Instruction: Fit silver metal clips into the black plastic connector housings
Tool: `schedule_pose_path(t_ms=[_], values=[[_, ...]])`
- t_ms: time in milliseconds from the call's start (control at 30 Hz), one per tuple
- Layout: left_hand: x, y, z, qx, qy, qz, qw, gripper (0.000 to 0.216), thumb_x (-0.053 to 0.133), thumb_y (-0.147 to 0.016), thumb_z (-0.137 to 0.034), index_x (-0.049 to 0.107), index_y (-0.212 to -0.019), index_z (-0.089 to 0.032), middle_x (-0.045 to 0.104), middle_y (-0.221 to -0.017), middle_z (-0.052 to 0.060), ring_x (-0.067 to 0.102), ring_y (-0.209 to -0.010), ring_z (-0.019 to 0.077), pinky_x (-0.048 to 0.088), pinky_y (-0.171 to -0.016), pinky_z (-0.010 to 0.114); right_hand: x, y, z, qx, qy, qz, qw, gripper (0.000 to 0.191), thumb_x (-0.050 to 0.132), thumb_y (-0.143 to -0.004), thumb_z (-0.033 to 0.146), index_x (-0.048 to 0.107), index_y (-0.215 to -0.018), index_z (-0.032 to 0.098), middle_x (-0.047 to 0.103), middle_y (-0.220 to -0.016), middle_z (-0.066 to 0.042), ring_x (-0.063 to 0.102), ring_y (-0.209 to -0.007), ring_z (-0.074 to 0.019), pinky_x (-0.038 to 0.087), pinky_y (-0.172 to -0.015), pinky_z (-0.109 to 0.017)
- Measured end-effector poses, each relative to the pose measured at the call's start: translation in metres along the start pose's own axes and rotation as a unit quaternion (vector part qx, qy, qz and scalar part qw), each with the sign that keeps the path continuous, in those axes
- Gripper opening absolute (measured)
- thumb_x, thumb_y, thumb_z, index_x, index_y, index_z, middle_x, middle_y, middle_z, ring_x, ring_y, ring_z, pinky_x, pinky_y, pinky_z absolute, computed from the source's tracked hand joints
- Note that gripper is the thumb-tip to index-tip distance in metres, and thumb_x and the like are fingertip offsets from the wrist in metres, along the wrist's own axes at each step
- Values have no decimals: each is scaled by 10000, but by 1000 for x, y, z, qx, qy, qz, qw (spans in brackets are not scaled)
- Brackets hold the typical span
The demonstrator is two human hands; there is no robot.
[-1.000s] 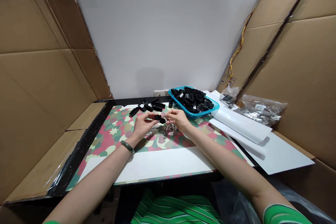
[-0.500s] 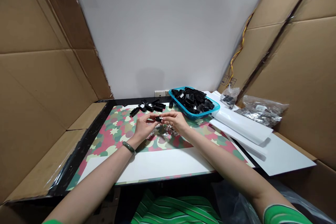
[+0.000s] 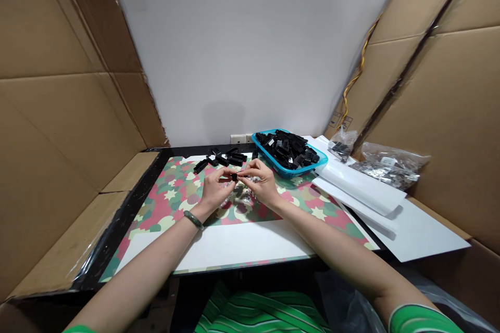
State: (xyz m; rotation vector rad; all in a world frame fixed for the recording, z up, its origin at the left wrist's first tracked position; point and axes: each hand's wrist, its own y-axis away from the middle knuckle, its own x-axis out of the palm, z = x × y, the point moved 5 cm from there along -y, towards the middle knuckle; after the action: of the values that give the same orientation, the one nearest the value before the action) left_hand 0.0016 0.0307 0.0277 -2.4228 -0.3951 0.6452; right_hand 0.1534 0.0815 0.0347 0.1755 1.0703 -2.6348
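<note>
Between thumb and fingers, my left hand grips a small black plastic part. My right hand is closed in a pinch at that part's right side; whether it holds the same part or a tiny separate piece is too small to tell. Under both hands lies a heap of small shiny clear or silvery pieces, partly hidden by the fingers. Just beyond my hands, several black plastic parts are scattered on the patterned mat.
A blue basket heaped with black parts stands at the back right. White sheets and clear bags of small parts lie to the right. Cardboard walls flank the table, and a white strip runs along its front.
The black part has been turned in my left fingers. My right fingers have shifted and curled more at its right side. The scattered parts and the basket look unmoved.
</note>
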Motion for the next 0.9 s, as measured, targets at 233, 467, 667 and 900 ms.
schedule_pose_path(t_ms=[233,467,667,900], values=[[2,1,0,-5,26,-4,1000,131,683,-767,-197,684,-898,-185,731,-875,57,712,-792,195,619,-738,325,3,-1,0,15,-19,26,999,125,706,-826,352,763,-785,249,730,-799,-50,639,-768,-217,485,-765,-363],[2,2,3,-18,52,-16,998,143,655,-772,-169,677,-913,-182,723,-910,57,717,-839,192,619,-781,324,-2,-6,-11,62,-34,20,997,190,736,-806,417,754,-759,234,676,-1071,-79,610,-1080,-250,433,-982,-399],[5,3,9,-24,69,-4,997,164,665,-778,-174,674,-941,-173,721,-939,67,722,-860,200,614,-800,338,2,-5,-26,137,-65,52,987,212,775,-761,448,769,-759,236,606,-1313,-94,501,-1291,-296,319,-1110,-458],[6,3,12,-16,64,8,998,161,655,-781,-163,678,-940,-174,720,-923,65,719,-859,198,610,-808,331,7,-3,-26,180,-134,69,972,278,800,-702,505,764,-731,231,644,-1270,-104,497,-1304,-300,390,-1059,-442]])
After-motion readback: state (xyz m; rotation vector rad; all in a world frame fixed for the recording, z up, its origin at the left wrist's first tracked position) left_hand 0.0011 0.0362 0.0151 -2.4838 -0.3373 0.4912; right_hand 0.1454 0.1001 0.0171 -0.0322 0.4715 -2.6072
